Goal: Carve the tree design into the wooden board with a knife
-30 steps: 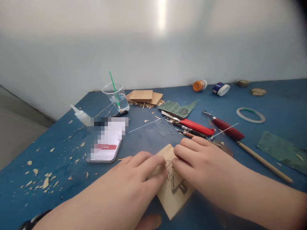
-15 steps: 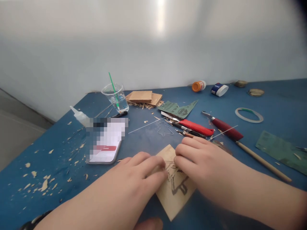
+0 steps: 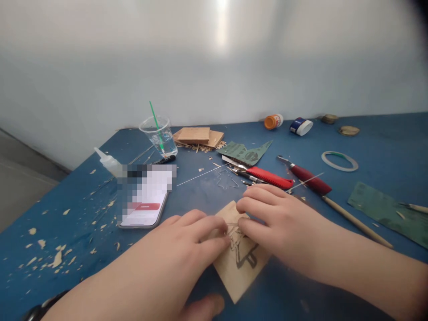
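Observation:
A pale wooden square (image 3: pixel 230 274) with a dark drawn outline lies turned like a diamond on the blue table. My left hand (image 3: pixel 194 243) rests over its left side, fingers bent together near the outline, thumb apart toward the bottom edge. From the right my right hand (image 3: pixel 270 216) reaches over the board's upper right part, its fingers curled with the tips at the drawing. What either set of fingertips holds is hidden or too small to make out. A thin wire bent into a tree-like outline (image 3: pixel 228 179) lies just beyond the board.
A phone (image 3: pixel 147 196), glue bottle (image 3: pixel 109 162) and cup of water (image 3: pixel 163 138) stand or lie left. Beyond my right hand are a red cutter (image 3: pixel 270 177), green sandpaper (image 3: pixel 245 153), a red-handled knife (image 3: pixel 310 178) and a tape ring (image 3: pixel 339 161). Wood chips (image 3: pixel 57 257) litter the left.
The view has shifted slightly. The fingers of my right hand have lifted and spread a little over the board. My left thumb shows more at the bottom.

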A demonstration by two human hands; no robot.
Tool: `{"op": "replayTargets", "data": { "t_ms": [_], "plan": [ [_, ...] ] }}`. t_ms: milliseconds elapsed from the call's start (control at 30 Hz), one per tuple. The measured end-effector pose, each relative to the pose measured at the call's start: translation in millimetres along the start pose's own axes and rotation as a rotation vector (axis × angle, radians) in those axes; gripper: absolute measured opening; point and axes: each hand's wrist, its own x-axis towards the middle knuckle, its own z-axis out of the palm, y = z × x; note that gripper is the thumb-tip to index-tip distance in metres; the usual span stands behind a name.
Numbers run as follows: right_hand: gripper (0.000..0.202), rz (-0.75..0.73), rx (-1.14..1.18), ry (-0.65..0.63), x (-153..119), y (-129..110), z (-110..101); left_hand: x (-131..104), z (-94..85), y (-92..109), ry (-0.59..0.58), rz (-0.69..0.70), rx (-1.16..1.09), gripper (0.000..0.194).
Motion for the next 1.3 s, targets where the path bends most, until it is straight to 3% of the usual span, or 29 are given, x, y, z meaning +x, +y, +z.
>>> {"op": "replayTargets", "data": {
  "t_ms": [233, 367, 533, 633, 700, 833, 900, 967, 1067, 1233, 1300],
  "plan": [
    [0.019, -0.042, 0.126, 0.156, -5.9, 3.2, -22.9, -4.0, 3.6, -3.4, 0.046, -0.001, -0.036, 0.039],
    [0.02, 0.002, -0.005, 0.148, -4.2, 10.9, -17.1, -2.4, 2.4, -3.2, 0.03, -0.009, -0.04, 0.035],
    [0.021, 0.029, -0.074, 0.197, -6.2, 4.1, -9.5, -0.6, 2.9, -4.7, 0.045, 0.015, -0.033, 0.042],
    [0.024, 0.041, 0.006, 0.072, -8.9, -4.7, -10.8, -1.8, 2.4, -4.0, 0.04, 0.014, -0.024, 0.043],
    [0.029, 0.133, 0.049, -0.093, -8.8, -9.3, -13.8, -2.1, 1.1, -2.9, 0.014, 0.014, -0.005, 0.044],
    [0.044, 0.596, 0.241, -0.508, -5.0, -8.8, -22.4, -1.6, -1.3, -2.5, -0.027, 0.032, 0.038, 0.057],
    [0.048, 0.739, 0.347, -0.564, -3.8, -2.8, -24.6, -1.9, -0.7, -4.4, -0.044, 0.04, 0.047, 0.063],
    [0.045, 0.796, 0.425, -0.517, -3.6, 5.0, -22.8, -3.0, 1.2, -7.0, -0.041, 0.056, 0.052, 0.068],
    [0.029, 0.77, 0.541, -0.387, -3.2, 13.8, -12.6, -5.9, 4.7, -10.5, -0.02, 0.09, 0.061, 0.074],
    [0.006, 0.534, 0.551, -0.069, -1.7, 14.9, 7.6, -13.8, 8.7, -12.5, 0.014, 0.01, 0.007, 0.075],
    [0.005, 0.435, 0.554, -0.015, -1.9, 13.8, 11.8, -15.5, 9.5, -12.6, 0.023, -0.022, -0.014, 0.072]
  ]
}}
